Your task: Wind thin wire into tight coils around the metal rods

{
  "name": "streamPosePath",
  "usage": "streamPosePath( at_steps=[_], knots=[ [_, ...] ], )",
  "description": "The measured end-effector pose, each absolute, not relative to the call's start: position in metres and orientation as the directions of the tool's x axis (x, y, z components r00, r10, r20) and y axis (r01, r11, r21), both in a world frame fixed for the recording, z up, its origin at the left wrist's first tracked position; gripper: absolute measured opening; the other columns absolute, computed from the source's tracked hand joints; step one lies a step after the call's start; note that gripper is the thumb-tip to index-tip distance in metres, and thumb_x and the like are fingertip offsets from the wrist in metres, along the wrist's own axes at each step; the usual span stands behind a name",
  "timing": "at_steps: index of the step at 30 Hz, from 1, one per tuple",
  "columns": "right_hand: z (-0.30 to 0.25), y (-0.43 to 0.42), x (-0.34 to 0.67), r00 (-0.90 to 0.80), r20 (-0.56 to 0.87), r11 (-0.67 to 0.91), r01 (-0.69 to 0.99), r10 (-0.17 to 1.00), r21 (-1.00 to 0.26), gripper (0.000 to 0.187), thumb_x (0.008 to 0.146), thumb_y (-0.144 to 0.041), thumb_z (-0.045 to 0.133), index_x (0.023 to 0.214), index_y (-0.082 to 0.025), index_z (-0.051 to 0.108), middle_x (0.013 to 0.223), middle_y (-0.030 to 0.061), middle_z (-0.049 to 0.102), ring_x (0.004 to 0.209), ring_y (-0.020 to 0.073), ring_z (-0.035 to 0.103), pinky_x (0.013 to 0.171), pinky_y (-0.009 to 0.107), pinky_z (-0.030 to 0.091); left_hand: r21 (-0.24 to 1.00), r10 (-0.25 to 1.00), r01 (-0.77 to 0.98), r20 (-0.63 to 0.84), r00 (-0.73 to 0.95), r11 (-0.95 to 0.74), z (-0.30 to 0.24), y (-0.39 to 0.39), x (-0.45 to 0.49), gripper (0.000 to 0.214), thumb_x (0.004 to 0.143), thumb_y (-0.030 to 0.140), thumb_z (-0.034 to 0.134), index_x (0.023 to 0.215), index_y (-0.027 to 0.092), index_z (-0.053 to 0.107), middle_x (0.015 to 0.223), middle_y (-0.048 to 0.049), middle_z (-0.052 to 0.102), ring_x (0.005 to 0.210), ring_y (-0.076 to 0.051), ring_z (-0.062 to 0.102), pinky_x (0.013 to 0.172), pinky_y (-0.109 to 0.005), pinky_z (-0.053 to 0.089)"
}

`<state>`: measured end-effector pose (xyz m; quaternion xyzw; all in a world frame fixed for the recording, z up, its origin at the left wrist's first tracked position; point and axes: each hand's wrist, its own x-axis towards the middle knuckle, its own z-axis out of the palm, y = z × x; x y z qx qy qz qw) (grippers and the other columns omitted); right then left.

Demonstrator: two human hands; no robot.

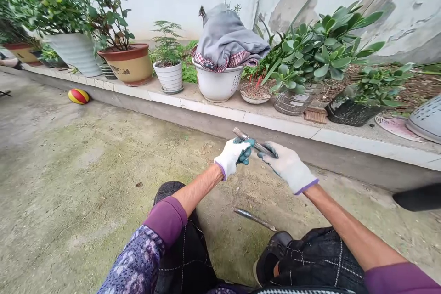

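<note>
Both my hands wear white work gloves with blue-green coated fingers and purple cuffs. My left hand point(236, 155) is closed around a grey metal rod point(260, 146), near its far end, which looks rough or threaded. Around the nearer end of the rod, the fingers of my right hand point(284, 164) are closed, hiding part of it. The rod is held slantwise above the concrete ground, in front of a low ledge. On the ground below lies a second metal rod point(254, 218), between my feet and apart from both hands.
Potted plants line the tiled ledge point(213, 109), among them a white pot point(219, 83) with a grey cloth point(229, 39) over it. A small brush point(315, 115) lies there too. A red and yellow ball point(78, 96) rests on the ground at left. My shoe point(275, 250) is close below.
</note>
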<state>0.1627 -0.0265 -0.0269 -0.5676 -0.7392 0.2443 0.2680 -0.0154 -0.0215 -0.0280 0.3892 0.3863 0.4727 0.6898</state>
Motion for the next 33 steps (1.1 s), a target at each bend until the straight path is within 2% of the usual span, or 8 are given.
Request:
streamPosePath(
  at_steps=[2,5,9,12,16,25,29,33],
  knots=[
    [-0.028,-0.024,0.164,-0.219,0.246,0.319,0.797,0.944,-0.513,0.033,0.081,-0.036,0.054,0.108,-0.021,0.067,0.114,0.0132,0.07,0.102,0.031,0.065,0.085,0.044,0.052,0.904,0.943,-0.348,-0.144,0.299,0.248,-0.026,-0.018,-0.016,0.034,0.066,0.039,0.076,0.084,0.018,0.056,0.048,0.009,0.042,0.035,-0.005,0.029,0.035,-0.02,0.033],
    [-0.024,-0.028,0.169,-0.233,0.281,0.341,0.83,0.931,-0.442,0.039,0.086,-0.036,0.048,0.116,-0.019,0.066,0.121,0.0151,0.068,0.108,0.0327,0.063,0.09,0.045,0.049,0.917,0.922,-0.327,-0.096,0.376,0.229,-0.018,-0.017,-0.02,0.033,0.067,0.037,0.076,0.083,0.018,0.054,0.05,0.0087,0.044,0.036,-0.005,0.031,0.036,-0.021,0.037],
    [-0.018,-0.038,0.171,-0.211,0.224,0.304,0.758,0.952,-0.578,0.035,0.086,-0.044,0.048,0.102,-0.021,0.068,0.089,0.0089,0.071,0.079,0.025,0.066,0.069,0.036,0.052,0.934,0.902,-0.289,-0.072,0.425,0.21,-0.012,-0.023,-0.027,0.026,0.068,0.03,0.072,0.077,0.018,0.05,0.051,0.0078,0.045,0.039,-0.005,0.036,0.038,-0.02,0.041],
    [-0.015,-0.045,0.169,-0.203,0.038,0.157,0.613,0.978,-0.775,0.037,0.083,-0.054,0.05,0.086,-0.019,0.062,0.061,-0.0006,0.055,0.047,0.0129,0.047,0.043,0.026,0.039,0.954,0.9,-0.225,-0.084,0.427,0.196,-0.012,-0.027,-0.029,0.019,0.071,0.025,0.066,0.078,0.018,0.051,0.053,0.0071,0.047,0.041,-0.006,0.039,0.038,-0.019,0.042],
    [-0.01,-0.053,0.171,-0.216,-0.115,-0.02,0.396,0.97,-0.918,0.041,0.079,-0.056,0.057,0.09,-0.017,0.06,0.059,-0.0051,0.046,0.04,0.0068,0.036,0.033,0.021,0.029,0.976,0.899,-0.156,-0.072,0.433,0.154,-0.013,-0.029,-0.031,0.012,0.074,0.023,0.06,0.081,0.017,0.052,0.054,0.0068,0.048,0.041,-0.006,0.039,0.037,-0.019,0.041],
    [-0.006,-0.061,0.187,-0.438,-0.259,-0.205,0.167,0.861,-0.964,0.055,0.083,-0.056,0.061,0.119,-0.013,0.06,0.06,-0.0072,0.039,0.041,0.0053,0.031,0.029,0.017,0.031,0.99,0.878,0.089,-0.137,0.458,0.108,-0.012,-0.028,-0.034,0.016,0.077,0.031,0.061,0.075,0.017,0.054,0.054,0.0073,0.045,0.043,-0.005,0.042,0.041,-0.018,0.04],
    [-0.005,-0.065,0.194,-0.559,-0.302,-0.235,0.191,0.772,-0.953,0.055,0.085,-0.057,0.059,0.118,-0.013,0.061,0.059,-0.0074,0.038,0.038,0.0042,0.027,0.028,0.017,0.03,0.981,0.851,0.178,-0.16,0.5,0.079,-0.012,-0.03,-0.036,0.016,0.076,0.028,0.06,0.071,0.016,0.054,0.054,0.0058,0.047,0.044,-0.005,0.042,0.042,-0.017,0.04],
    [-0.011,-0.064,0.201,-0.689,-0.347,-0.155,0.327,0.636,-0.932,0.057,0.082,-0.06,0.06,0.113,-0.013,0.065,0.06,-0.0062,0.042,0.038,0.0037,0.031,0.03,0.017,0.031,0.959,0.738,0.281,-0.218,0.639,0.04,-0.017,-0.032,-0.043,0.02,0.072,0.019,0.057,0.09,0.014,0.066,0.063,0.0035,0.056,0.051,-0.007,0.049,0.046,-0.016,0.041]
  ],
)
